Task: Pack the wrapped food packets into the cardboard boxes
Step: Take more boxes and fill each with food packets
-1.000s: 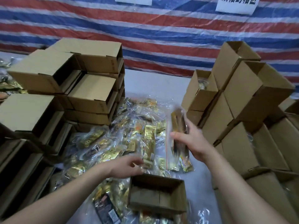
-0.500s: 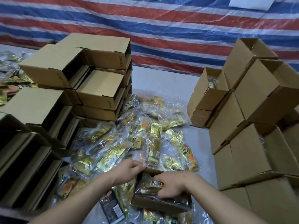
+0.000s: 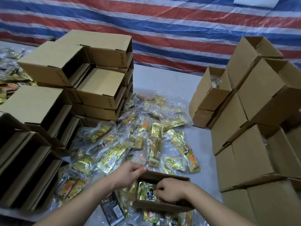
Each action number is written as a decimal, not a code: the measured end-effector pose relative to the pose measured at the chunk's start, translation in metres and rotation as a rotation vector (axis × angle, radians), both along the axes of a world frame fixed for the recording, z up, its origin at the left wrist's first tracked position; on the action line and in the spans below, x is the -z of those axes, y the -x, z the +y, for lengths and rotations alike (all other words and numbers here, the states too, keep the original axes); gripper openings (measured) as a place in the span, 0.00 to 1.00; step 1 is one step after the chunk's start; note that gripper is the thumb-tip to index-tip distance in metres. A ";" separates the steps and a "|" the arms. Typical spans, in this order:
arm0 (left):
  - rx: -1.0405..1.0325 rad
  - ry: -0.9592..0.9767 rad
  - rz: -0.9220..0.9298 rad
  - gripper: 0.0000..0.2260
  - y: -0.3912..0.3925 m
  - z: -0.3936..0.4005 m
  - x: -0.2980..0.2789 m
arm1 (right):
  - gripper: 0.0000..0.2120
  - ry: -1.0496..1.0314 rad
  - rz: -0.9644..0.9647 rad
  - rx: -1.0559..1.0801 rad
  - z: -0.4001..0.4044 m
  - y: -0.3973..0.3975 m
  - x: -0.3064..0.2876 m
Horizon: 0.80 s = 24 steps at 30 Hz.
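A small open cardboard box (image 3: 162, 207) stands at the near edge of the table, on top of loose packets. Inside it lies a gold wrapped food packet (image 3: 144, 191). My right hand (image 3: 172, 191) is down in the box, its fingers curled onto that packet. The fingertips of my left hand (image 3: 128, 175) rest on the box's far left corner. A heap of gold and orange packets in clear bags (image 3: 146, 144) is spread across the table just beyond the box.
Empty boxes (image 3: 101, 88) lie stacked on their sides at the left. Stacked upright boxes (image 3: 254, 144) fill the right, and one at the back (image 3: 210, 93) has packets in it. More packets (image 3: 9, 79) lie far left. A striped tarp (image 3: 162, 30) hangs behind.
My right hand brought a bag of packets down from above the heap into the small box and now works inside it. My left hand stayed at the box's far left corner.
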State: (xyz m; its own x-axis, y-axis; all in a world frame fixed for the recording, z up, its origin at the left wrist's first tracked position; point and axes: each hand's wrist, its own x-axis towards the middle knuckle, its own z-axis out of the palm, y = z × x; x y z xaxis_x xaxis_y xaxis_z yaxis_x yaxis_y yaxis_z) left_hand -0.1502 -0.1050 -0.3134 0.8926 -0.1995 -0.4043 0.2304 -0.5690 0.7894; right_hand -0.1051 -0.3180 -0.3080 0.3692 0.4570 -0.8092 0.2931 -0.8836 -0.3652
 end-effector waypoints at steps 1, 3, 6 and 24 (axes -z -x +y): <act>-0.002 -0.002 0.000 0.22 0.000 0.000 0.000 | 0.22 0.028 0.037 0.004 0.001 0.002 0.002; 0.011 -0.008 0.004 0.20 0.001 -0.001 0.000 | 0.28 0.095 0.093 0.034 0.005 0.007 0.011; 0.020 -0.007 0.008 0.17 0.003 -0.002 0.003 | 0.30 0.105 0.108 0.128 0.012 0.010 0.014; 0.145 -0.041 0.051 0.17 -0.009 0.003 -0.005 | 0.19 -0.222 -0.325 0.345 -0.040 -0.020 -0.023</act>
State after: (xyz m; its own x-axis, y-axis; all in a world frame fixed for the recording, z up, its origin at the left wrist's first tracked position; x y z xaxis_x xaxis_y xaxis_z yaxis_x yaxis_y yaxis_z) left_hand -0.1412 -0.1024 -0.3080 0.8336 -0.3073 -0.4590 0.1828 -0.6307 0.7542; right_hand -0.0855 -0.3579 -0.2846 0.7443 0.4125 -0.5253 0.1283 -0.8601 -0.4937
